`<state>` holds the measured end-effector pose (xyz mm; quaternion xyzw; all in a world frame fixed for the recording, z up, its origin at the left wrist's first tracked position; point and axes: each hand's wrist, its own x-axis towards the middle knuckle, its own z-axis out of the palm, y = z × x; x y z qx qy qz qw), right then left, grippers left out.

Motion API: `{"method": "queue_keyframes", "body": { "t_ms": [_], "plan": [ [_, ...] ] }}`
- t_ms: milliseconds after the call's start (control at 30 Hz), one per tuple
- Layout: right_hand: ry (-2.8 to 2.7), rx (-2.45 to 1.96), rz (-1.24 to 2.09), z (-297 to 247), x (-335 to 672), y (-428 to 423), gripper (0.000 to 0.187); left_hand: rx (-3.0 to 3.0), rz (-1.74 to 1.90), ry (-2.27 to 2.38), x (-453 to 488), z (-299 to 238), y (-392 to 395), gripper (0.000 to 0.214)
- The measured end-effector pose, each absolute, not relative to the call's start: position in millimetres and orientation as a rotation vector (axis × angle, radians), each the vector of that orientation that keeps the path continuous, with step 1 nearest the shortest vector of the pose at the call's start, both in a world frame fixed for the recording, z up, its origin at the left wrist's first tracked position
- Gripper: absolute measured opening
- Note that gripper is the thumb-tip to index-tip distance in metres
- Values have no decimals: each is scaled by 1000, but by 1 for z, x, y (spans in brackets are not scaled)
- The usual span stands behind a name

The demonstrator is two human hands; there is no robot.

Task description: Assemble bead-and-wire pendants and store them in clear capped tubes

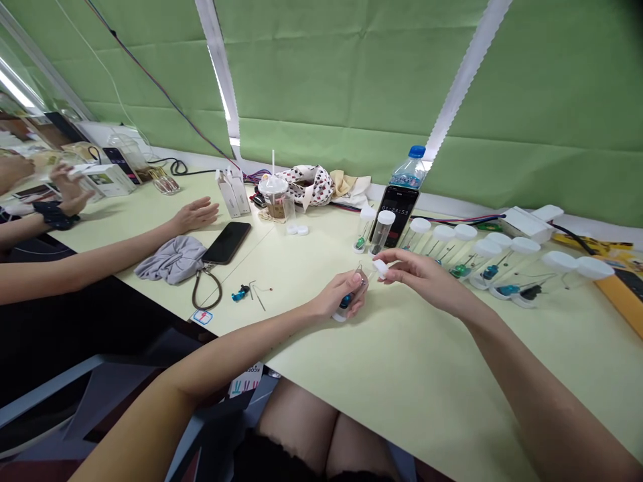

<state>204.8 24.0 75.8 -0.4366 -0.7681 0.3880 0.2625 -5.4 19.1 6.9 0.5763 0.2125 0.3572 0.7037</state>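
My left hand (343, 295) is closed round a small clear tube (351, 294) with a blue part inside, its base resting on the pale green table (402, 375). My right hand (416, 273) pinches a white cap (380, 268) right at the tube's open end. Just behind my hands two capped clear tubes (374, 231) stand upright in front of a phone showing a timer (396, 211). A row of several capped tubes (497, 261) with green, blue and black parts lies to the right.
A blue part and thin metal pins (250, 290) lie left of my hands. Further left are a black phone (227, 242), a grey pouch (171, 258) and another person's hand (195, 215). A drink cup (274, 195), a water bottle (409, 171) and white boxes (234, 193) stand behind.
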Motion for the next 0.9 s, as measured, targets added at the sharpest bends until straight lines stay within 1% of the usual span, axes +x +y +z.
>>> {"method": "queue_keyframes", "body": {
  "t_ms": [67, 133, 200, 367, 433, 667, 800, 900],
  "plan": [
    [-1967, -1068, 1154, 82, 199, 19, 35, 1286, 787, 462, -5, 8, 18, 47],
    [-1942, -1045, 1149, 84, 195, 15, 35, 1294, 775, 452, -5, 9, 18, 47],
    [-1973, -1080, 1067, 85, 193, 13, 35, 1301, 759, 456, -4, 8, 18, 48],
    [-2178, -1114, 653, 86, 190, 10, 32, 1312, 740, 456, -4, 6, 19, 49],
    [-2263, -1075, 544, 85, 188, 9, 34, 1320, 733, 455, -5, 6, 19, 49],
    [-2290, -979, 318, 67, 170, -2, 35, 1305, 805, 434, -7, 2, 14, 49],
    [-2145, -884, 212, 47, 157, -4, 33, 1264, 856, 417, -5, -2, 14, 48],
    [-2063, -844, 195, 35, 151, -5, 34, 1265, 862, 396, -4, -3, 16, 49]
  ]
}}
